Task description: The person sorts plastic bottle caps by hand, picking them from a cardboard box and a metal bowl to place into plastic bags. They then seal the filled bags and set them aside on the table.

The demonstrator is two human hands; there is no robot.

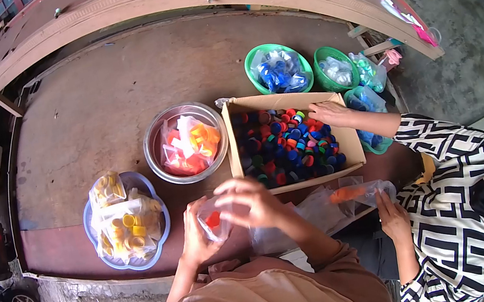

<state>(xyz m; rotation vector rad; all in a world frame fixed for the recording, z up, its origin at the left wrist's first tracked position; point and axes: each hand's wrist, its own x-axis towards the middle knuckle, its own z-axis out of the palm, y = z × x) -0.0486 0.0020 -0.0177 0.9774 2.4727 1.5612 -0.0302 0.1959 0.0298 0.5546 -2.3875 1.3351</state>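
My left hand (194,236) grips a small clear plastic bag (222,231) in front of my body, with red-orange bottle caps (213,219) inside. Close beside the bag's mouth is my right hand (256,203), its fingers apart and slightly bent; I see nothing held in it. Just beyond my hands stands a cardboard box (231,153) of loose bottle caps, mostly blue and red. A metal bowl (153,163) to its left holds bags of red and orange caps.
At left, a pale blue scalloped basin (165,229) carries bags of yellow caps. Green baskets (250,78) of bagged caps stand at the back right. On my right, a co-worker's hand (331,116) reaches into the box; their other hand (392,215) touches a plastic bag (362,191) with orange contents.
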